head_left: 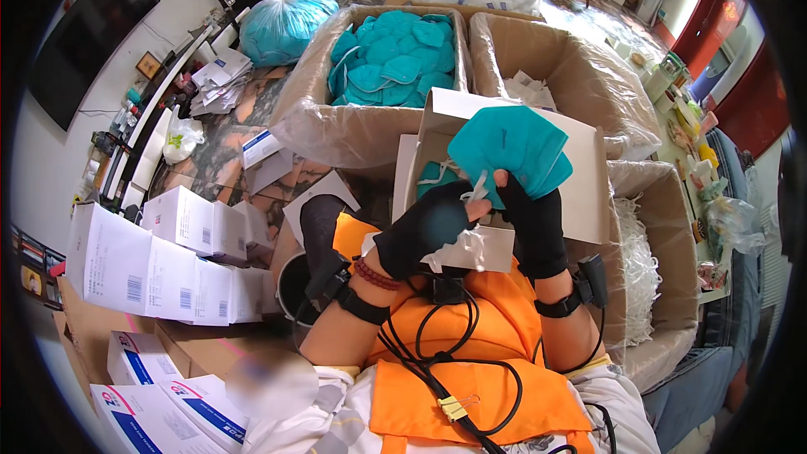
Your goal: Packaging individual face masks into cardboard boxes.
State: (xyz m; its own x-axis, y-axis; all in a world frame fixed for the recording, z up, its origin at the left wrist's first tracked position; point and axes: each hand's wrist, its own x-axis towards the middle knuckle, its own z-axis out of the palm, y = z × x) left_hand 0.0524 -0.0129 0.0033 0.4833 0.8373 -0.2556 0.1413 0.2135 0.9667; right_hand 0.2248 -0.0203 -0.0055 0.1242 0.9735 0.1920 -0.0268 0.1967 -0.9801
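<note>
Several teal folded face masks (pixel 508 147) are fanned out in front of me. My right hand (pixel 535 223), in a black fingerless glove, grips them by their lower edge with the thumb on top. My left hand (pixel 429 231), gloved the same way, pinches the white ear loops (pixel 476 187) that hang from the masks; more white straps dangle below its fingers. Under the masks stands an open white carton (pixel 580 176) with its flaps spread. Another teal mask (pixel 433 175) shows inside it, partly hidden by my left hand.
Beyond the carton, a plastic-lined box (pixel 290 118) is heaped with teal masks. Beside it stands another lined box (pixel 580 59) holding some white pieces. White straps (pixel 639 277) fill a box at right. White cartons (pixel 172 273) line the left, near a dark bin (pixel 294 286). Cables cross my orange apron (pixel 395 387).
</note>
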